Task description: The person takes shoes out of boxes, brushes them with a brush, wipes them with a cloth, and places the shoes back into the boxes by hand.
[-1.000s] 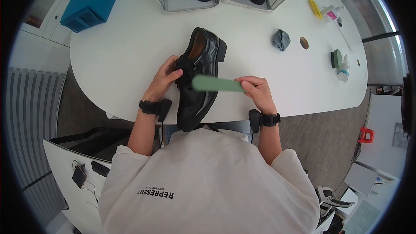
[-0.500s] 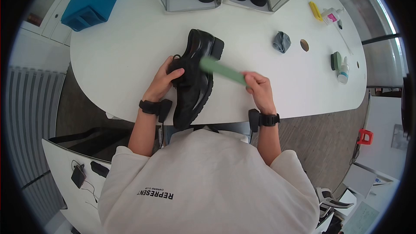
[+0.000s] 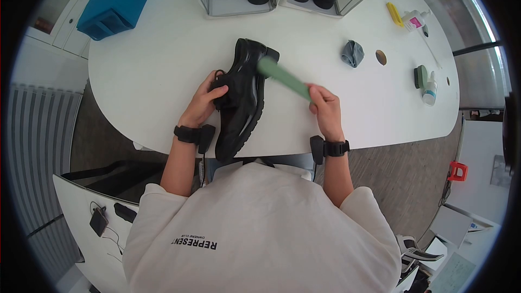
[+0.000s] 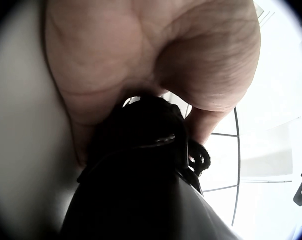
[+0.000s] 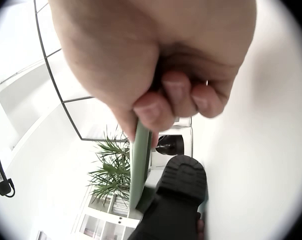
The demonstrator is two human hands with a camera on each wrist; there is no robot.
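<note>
A black lace-up leather shoe (image 3: 244,103) lies partly on its side near the front edge of the table, toe toward the person and sole facing right. My left hand (image 3: 202,102) grips it at the laces, thumb on top; in the left wrist view dark laces (image 4: 201,160) loop out beside the fingers. My right hand (image 3: 327,113) holds the handle of a green brush (image 3: 287,80) with curled fingers. The brush head is blurred and overlaps the shoe's side near the heel. Dark bristles (image 5: 146,199) meet the shoe beside its heel (image 5: 183,175) in the right wrist view.
Two white boxes (image 3: 239,11) with black shoes inside stand at the back. A grey cloth (image 3: 353,53) lies right of the shoe. Farther right are another green brush (image 3: 422,76), bottles (image 3: 430,95) and a yellow item (image 3: 394,14). A blue bag (image 3: 116,2) sits back left.
The right hand has swung the brush from the middle of the shoe back toward its heel. The shoe has rolled further onto its side under the left hand.
</note>
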